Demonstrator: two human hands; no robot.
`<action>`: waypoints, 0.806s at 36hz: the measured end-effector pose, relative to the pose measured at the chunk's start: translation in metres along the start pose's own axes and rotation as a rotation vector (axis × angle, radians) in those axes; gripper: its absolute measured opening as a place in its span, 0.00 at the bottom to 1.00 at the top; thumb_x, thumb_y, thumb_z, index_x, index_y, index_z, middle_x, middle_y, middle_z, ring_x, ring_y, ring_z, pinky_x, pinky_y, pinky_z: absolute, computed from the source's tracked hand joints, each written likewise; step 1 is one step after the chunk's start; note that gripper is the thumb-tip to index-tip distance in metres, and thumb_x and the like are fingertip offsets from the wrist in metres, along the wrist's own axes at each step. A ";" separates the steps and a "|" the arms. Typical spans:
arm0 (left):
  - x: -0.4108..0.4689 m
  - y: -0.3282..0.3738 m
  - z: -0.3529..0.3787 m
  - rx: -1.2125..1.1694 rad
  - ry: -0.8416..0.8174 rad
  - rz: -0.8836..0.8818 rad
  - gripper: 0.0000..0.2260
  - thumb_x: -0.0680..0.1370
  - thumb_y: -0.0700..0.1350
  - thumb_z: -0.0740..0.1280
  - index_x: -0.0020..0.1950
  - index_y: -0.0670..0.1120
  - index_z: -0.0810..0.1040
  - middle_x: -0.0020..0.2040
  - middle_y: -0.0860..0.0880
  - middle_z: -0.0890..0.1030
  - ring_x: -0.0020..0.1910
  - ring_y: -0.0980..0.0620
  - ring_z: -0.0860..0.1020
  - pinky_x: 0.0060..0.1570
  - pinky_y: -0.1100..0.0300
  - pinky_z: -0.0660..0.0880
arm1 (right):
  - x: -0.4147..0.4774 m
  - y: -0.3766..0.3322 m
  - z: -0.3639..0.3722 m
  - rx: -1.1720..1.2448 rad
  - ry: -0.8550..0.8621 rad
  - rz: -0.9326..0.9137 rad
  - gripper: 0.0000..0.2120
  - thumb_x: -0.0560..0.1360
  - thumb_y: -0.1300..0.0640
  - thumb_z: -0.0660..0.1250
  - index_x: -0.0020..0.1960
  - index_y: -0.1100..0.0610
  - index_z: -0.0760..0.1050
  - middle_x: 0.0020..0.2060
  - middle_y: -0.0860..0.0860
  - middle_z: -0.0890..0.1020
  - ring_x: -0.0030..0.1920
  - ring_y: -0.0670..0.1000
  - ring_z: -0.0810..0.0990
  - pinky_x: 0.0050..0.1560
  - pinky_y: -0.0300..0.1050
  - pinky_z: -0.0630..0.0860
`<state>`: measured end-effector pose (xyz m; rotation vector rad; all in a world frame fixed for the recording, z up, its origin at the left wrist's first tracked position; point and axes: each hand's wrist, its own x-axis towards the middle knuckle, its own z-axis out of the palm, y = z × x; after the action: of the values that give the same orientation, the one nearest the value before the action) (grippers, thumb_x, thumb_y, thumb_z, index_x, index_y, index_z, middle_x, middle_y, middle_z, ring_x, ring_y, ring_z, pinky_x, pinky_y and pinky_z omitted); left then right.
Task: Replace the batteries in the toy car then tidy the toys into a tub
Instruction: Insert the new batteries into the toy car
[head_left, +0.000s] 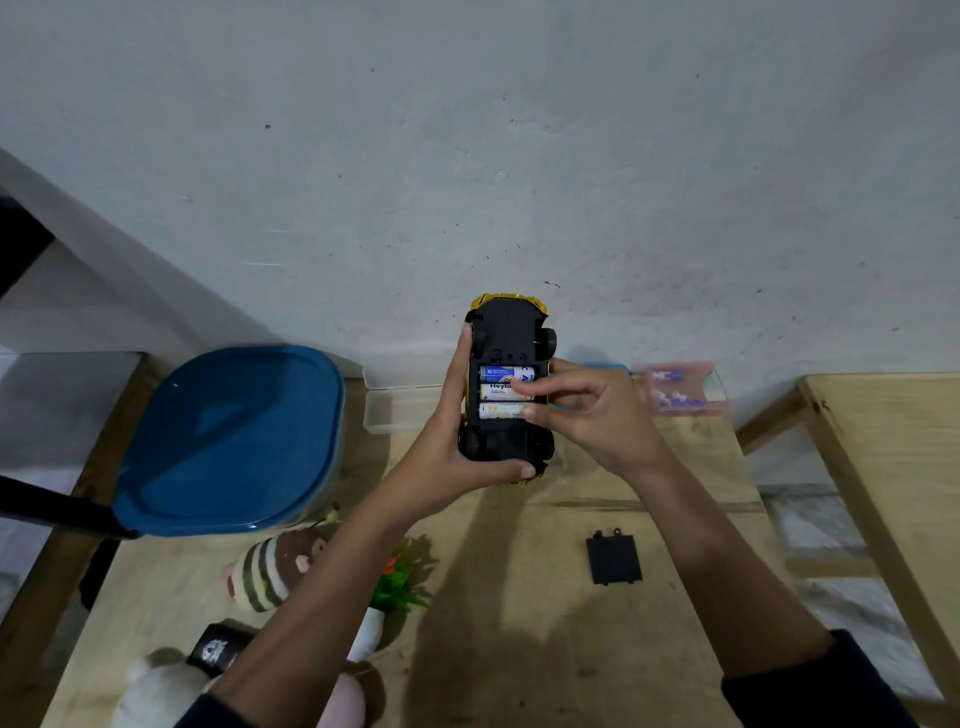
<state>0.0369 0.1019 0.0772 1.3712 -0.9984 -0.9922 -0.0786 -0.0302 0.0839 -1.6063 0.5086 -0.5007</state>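
I hold the yellow toy car (506, 332) belly-up above the wooden table (519, 623), its black underside facing me. My left hand (457, 441) grips its left side and rear end. Three batteries (498, 392) lie side by side in the open compartment. My right hand (576, 405) rests its fingertips on the right ends of those batteries. The black battery cover (614, 560) lies flat on the table to the right. The tub (228, 441), closed with a blue lid, stands at the back left.
A striped plush toy (270, 571), a small fake plant (400, 582) in a white pot, a white plush (156, 686) and a black item (215, 649) lie at the front left. A clear box (395, 410) and a pink battery case (680, 389) sit by the wall. A second wooden table (893, 467) is right.
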 end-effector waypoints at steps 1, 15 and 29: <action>0.000 -0.001 0.001 -0.001 0.002 0.003 0.54 0.68 0.27 0.72 0.75 0.60 0.38 0.70 0.63 0.66 0.66 0.54 0.73 0.56 0.53 0.77 | 0.000 0.000 0.000 -0.008 0.004 0.007 0.14 0.67 0.71 0.71 0.52 0.62 0.80 0.46 0.49 0.82 0.47 0.43 0.83 0.49 0.37 0.79; -0.001 -0.002 0.017 -0.081 0.107 0.000 0.52 0.68 0.26 0.71 0.74 0.63 0.43 0.69 0.57 0.68 0.63 0.54 0.75 0.50 0.59 0.78 | -0.005 -0.004 -0.005 -0.093 0.016 0.017 0.13 0.69 0.69 0.71 0.51 0.56 0.81 0.49 0.50 0.83 0.50 0.42 0.82 0.53 0.38 0.77; -0.003 -0.004 0.061 -0.105 0.083 -0.025 0.51 0.68 0.24 0.70 0.71 0.66 0.45 0.68 0.57 0.69 0.59 0.58 0.77 0.45 0.62 0.78 | -0.039 0.003 -0.037 -0.225 0.094 0.050 0.11 0.70 0.64 0.72 0.50 0.54 0.82 0.50 0.46 0.83 0.52 0.40 0.79 0.55 0.29 0.73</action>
<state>-0.0225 0.0869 0.0718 1.3292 -0.8575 -0.9847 -0.1318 -0.0368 0.0833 -1.7859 0.6939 -0.4968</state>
